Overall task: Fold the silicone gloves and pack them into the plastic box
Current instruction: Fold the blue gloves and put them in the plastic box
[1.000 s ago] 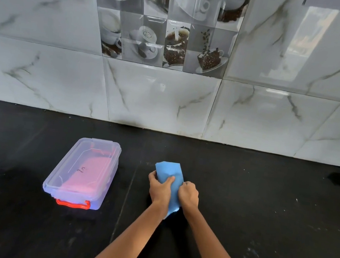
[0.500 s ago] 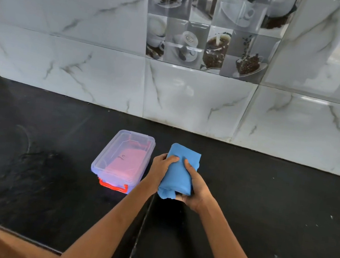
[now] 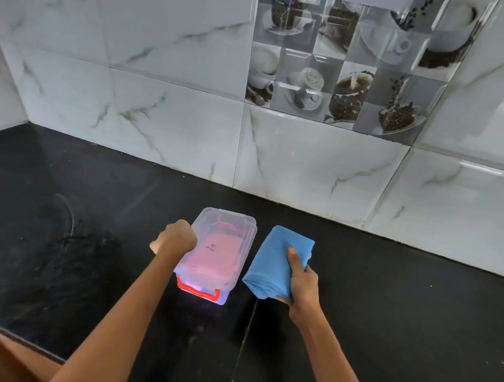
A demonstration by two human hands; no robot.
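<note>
A clear plastic box (image 3: 230, 220) with its lid on and a red latch (image 3: 197, 290) at the near end stands on the black counter. Something pink shows through the lid. My left hand (image 3: 177, 239) grips the box's left edge with fingers curled. Just right of the box, my right hand (image 3: 302, 282) holds a folded blue glove (image 3: 276, 261) above the counter, thumb on top.
The black counter (image 3: 387, 321) runs to a marble-tiled wall (image 3: 170, 122) at the back and a corner at the far left. Its front edge (image 3: 1, 331) lies at the lower left, with a brown surface below it.
My left hand let go of the blue glove and went left to the box's edge. My right hand alone now holds the folded glove, beside the box.
</note>
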